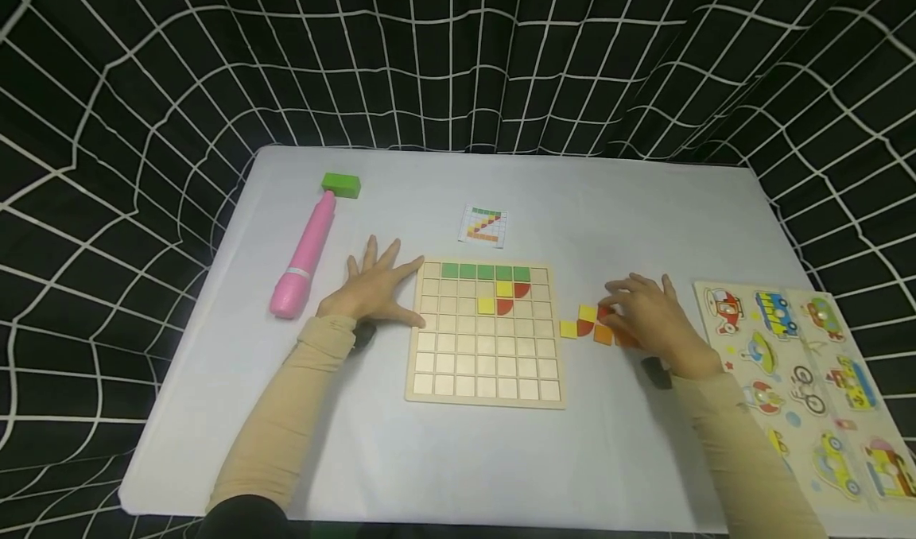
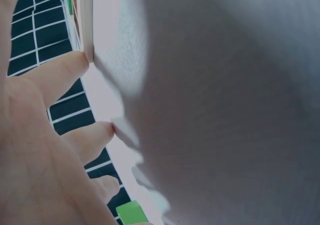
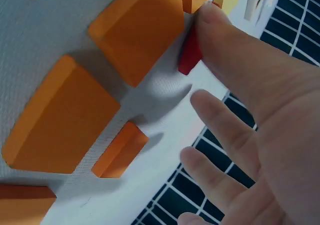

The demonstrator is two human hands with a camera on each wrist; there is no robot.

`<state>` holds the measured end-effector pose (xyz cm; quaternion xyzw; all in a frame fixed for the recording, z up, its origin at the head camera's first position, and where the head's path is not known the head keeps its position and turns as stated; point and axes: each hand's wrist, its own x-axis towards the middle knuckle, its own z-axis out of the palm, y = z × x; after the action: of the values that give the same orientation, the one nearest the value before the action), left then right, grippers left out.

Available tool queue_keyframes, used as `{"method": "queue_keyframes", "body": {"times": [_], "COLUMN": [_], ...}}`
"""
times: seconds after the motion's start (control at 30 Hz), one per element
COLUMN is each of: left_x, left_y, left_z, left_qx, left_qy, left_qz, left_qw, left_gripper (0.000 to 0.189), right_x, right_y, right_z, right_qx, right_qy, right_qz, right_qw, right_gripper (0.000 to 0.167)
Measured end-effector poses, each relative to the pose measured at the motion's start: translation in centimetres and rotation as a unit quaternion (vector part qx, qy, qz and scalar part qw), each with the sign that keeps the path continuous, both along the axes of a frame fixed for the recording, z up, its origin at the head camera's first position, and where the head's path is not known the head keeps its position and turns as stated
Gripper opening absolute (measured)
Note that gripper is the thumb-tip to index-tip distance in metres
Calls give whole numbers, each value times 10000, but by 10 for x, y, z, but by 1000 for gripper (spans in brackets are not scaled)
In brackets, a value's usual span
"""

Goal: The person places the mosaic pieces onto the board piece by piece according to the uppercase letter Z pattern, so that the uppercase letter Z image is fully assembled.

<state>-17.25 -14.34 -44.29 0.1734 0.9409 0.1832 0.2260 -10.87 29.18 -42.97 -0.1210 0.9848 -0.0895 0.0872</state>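
My left hand [image 1: 368,291] lies spread at the left edge of a wooden grid board [image 1: 465,364], index finger and thumb touching its side. In the left wrist view, a fingertip meets the pale edge of the board [image 2: 87,25]. On the grid sit a top row of green squares [image 1: 485,272], two yellow squares [image 1: 504,288] and two red quarter-round pieces [image 1: 505,307]. My right hand [image 1: 654,316] hovers over loose tiles right of the board. Its thumb tip overlaps a red piece [image 3: 190,52], fingers apart from it, with several orange tiles [image 3: 65,120] beside them.
Behind the board lies a pattern card [image 1: 483,226]. A pink wand-like object [image 1: 308,253] and a green block [image 1: 341,185] lie at the left. A wooden vehicle puzzle [image 1: 780,348] covers the right side. Loose yellow tiles [image 1: 568,330] lie close to the board's right edge.
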Motion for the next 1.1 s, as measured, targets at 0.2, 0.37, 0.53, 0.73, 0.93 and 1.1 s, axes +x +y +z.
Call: {"method": "queue_keyframes", "body": {"times": [0.2,0.37,0.53,0.73,0.93,1.1], "left_x": [0,0,0,-1,0,0], "left_y": [0,0,1,0,-1,0], "left_z": [-1,1,1,2,4,2], "left_qx": [-42,-54,-64,-48,-42,-93], "left_qy": [2,14,-5,12,-8,-37], "left_qz": [-1,-6,-12,-6,2,-5], "left_qw": [10000,10000,10000,10000,10000,9999], "left_gripper": [116,117,117,117,117,117], "right_x": [-2,-8,-15,-17,-14,-14], "right_y": [-8,-31,-62,-103,-132,-143], "right_z": [5,14,14,10,6,1], "right_qx": [-394,-460,-238,-299,-327,-311], "right_qy": [539,694,708,950,996,772], "right_qz": [262,577,990,1601,2154,2241], "right_qw": [9974,9949,9923,9821,9709,9710], "right_gripper": [26,28,28,28,17,16]}}
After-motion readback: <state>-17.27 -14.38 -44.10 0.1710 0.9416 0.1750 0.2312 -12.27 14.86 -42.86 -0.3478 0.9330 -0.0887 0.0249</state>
